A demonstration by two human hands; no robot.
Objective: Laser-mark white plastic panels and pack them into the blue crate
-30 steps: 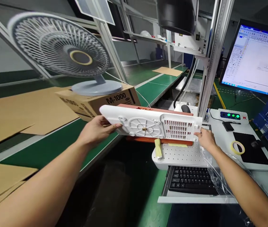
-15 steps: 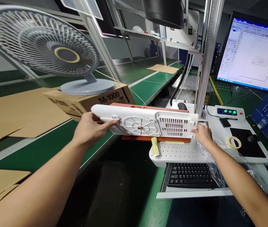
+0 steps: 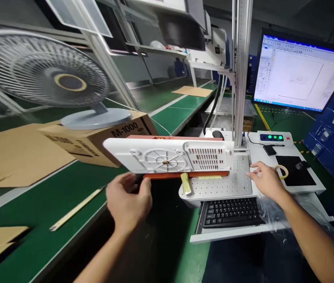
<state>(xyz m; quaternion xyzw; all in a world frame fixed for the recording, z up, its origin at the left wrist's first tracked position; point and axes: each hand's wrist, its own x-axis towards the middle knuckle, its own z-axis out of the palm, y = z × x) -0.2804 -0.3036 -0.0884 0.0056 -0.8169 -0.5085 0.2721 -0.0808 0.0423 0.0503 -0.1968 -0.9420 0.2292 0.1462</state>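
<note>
A white plastic panel (image 3: 167,155) with a round spoked grille and a slotted vent lies flat on an orange-red fixture (image 3: 184,175). The fixture rests on the perforated white machine table (image 3: 226,182). My left hand (image 3: 129,202) hangs below and in front of the panel's left end, fingers loosely curled, holding nothing. My right hand (image 3: 267,181) hovers over the table's right edge, apart from the panel, fingers spread, close to a roll of yellow tape (image 3: 281,171).
A grey desk fan (image 3: 45,82) stands on a cardboard box (image 3: 102,135) on the green conveyor at left. A black keyboard (image 3: 228,212) sits on a tray below the table. A monitor (image 3: 296,72) and stacked blue boxes (image 3: 332,149) are at right. A vertical metal column (image 3: 240,70) rises behind the table.
Both hands have let go of the white panel, which now rests on the fixture. My left hand drew back and down; my right hand moved right toward the tape roll.
</note>
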